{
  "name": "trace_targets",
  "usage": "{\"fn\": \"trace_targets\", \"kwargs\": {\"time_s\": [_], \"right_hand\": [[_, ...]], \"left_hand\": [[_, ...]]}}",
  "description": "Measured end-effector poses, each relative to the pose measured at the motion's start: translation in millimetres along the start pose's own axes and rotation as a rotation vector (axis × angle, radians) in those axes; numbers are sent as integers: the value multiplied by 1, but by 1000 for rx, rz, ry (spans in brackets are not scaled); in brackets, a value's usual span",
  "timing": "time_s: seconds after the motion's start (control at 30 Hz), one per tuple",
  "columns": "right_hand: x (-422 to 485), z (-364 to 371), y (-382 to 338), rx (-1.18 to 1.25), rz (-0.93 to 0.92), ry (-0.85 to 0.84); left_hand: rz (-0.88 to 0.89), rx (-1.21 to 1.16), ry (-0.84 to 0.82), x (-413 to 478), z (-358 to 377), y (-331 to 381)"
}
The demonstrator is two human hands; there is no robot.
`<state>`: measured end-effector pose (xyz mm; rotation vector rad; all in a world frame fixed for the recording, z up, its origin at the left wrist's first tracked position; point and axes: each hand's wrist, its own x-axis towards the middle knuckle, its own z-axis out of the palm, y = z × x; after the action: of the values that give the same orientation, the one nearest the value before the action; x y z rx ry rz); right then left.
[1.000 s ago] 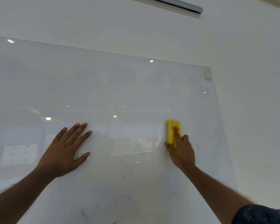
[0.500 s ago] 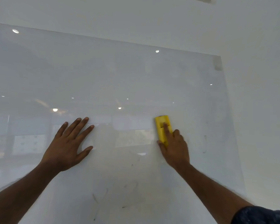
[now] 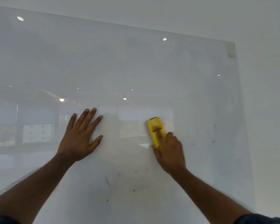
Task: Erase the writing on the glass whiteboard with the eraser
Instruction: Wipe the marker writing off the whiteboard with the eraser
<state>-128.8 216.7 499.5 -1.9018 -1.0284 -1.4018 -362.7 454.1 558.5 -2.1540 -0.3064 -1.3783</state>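
A large glass whiteboard (image 3: 136,62) on a white wall fills the view. My right hand (image 3: 170,152) presses a yellow eraser (image 3: 155,128) flat against the glass at centre right, index finger stretched along its back. Flat on the glass to the left rests my left hand (image 3: 79,136), fingers spread, holding nothing. Faint grey marker traces (image 3: 128,180) remain below the hands. More faint strokes (image 3: 213,133) show to the right of the eraser.
The board's right edge (image 3: 242,126) runs down beside bare white wall (image 3: 268,110). A small mount (image 3: 231,50) sits at the board's top right corner. The glass reflects ceiling lights and windows.
My right hand has slid the eraser leftwards across the glass. The view has tilted downwards, showing more of the lower board. My left hand stays planted.
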Motion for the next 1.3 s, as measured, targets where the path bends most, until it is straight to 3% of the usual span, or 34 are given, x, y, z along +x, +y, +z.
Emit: {"fn": "trace_targets", "kwargs": {"time_s": [0.07, 0.17, 0.23, 0.37, 0.43, 0.6, 0.67, 0.73, 0.83, 0.9, 0.97, 1.1, 1.17, 1.23, 1.3], "right_hand": [[-17, 9, -16, -70, -209, -16], [-17, 9, -8, -156, -327, -31], [-13, 3, 2, -167, -255, -25], [-6, 0, -8, 11, 135, 7], [-10, 4, -31, 79, 186, 6], [-44, 18, -72, -50, -311, -75], [-30, 12, -62, -67, -364, -81], [-9, 1, -51, -91, -258, -70], [18, -12, -39, -29, 102, -58], [19, -12, -46, 26, 209, -86], [2, -7, -63, 48, 153, -108], [-44, 10, -86, -38, -223, -131], [-39, 10, -79, -62, -294, -122], [-25, 5, -70, -71, -207, -111], [-12, 0, -59, -4, 11, -83]], "left_hand": [[5, -1, 2, 0, 0, -2], [35, 5, -11, -2, 1, -5], [59, 17, -34, -6, 1, -8], [96, 42, -68, -9, -5, -18], [94, 41, -76, -15, -6, -20], [67, 14, -62, -25, -6, -21], [81, 23, -68, -27, -7, -24], [95, 36, -76, -30, -7, -29], [91, 43, -77, -33, -7, -34], [83, 31, -80, -34, -9, -34], [77, 23, -79, -37, -7, -31], [86, 22, -83, -44, -4, -30], [105, 28, -85, -44, -7, -34], [119, 40, -95, -44, -9, -38], [129, 55, -107, -48, -11, -41]]}}
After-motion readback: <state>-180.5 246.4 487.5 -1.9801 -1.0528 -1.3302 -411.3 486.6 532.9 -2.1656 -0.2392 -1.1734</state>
